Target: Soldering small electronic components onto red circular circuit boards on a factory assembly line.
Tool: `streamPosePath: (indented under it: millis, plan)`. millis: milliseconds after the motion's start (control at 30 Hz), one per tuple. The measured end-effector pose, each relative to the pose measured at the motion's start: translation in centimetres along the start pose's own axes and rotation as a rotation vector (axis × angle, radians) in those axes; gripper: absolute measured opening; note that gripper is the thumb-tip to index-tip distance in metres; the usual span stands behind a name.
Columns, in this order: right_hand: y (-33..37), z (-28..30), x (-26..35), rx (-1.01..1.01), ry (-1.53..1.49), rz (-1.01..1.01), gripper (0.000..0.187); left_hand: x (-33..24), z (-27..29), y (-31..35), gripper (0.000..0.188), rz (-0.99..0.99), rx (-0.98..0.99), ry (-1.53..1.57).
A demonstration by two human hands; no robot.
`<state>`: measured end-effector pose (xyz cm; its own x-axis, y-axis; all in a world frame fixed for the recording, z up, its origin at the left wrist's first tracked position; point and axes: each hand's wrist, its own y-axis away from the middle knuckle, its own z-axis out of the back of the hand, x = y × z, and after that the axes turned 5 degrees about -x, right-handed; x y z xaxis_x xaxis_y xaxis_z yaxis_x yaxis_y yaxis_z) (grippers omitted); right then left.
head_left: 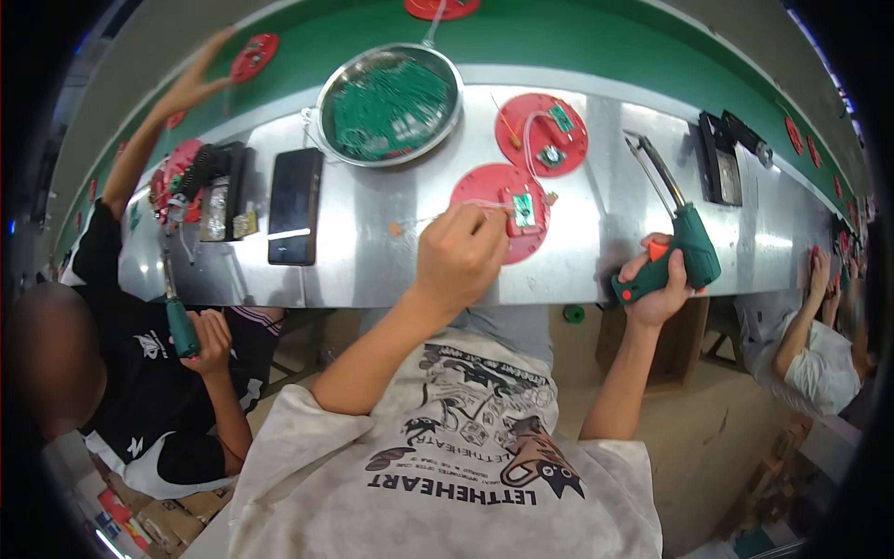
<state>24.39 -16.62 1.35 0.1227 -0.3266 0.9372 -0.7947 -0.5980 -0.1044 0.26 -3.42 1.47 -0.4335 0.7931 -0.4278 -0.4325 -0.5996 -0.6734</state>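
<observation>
in the head view, from my end, i see the right hand [663, 291] with its fingers wrapped round the handle of a green soldering gun [693, 244], whose metal tip [668, 175] points up and slightly left above the metal counter [596, 287]. the left hand [463, 256] overlaps the left side of a red disc [473, 184], its fingers curled together; i can't tell what they pinch. just right of them, a small green circuit board [527, 211] sits on that disc, a thin pale wire [486, 202] beside it. farther left are a black phone [294, 207] and a round metal bowl [400, 159] of green boards [386, 107].
</observation>
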Motion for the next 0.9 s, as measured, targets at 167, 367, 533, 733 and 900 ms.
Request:
streamPosePath:
  millis: [167, 367, 533, 733, 900]
  plan:
    - [0.2, -0.3, 0.2, -0.001, 0.008, 0.047, 0.039, -0.7, 0.1, 0.2, 0.011, 0.021, -0.022, 0.024]
    - [0.2, 0.0, -0.2, -0.030, -0.006, 0.034, 0.039, -0.8, 1.3, -0.2, 0.020, 0.030, -0.110, -0.033]
    - [0.0, -0.1, -0.1, -0.022, -0.008, 0.048, 0.039, -0.2, 3.3, -4.0, 0.045, -0.041, -0.009, 0.026]
    - [0.4, -0.4, -0.2, -0.069, -0.022, 0.065, 0.039, 1.5, 2.2, -5.2, 0.059, -0.105, 0.380, 0.095]
    - [0.6, 0.6, -0.7, -0.150, -0.034, 0.064, 0.042, 2.7, 3.2, -9.6, 0.047, -0.098, 0.326, 0.273]
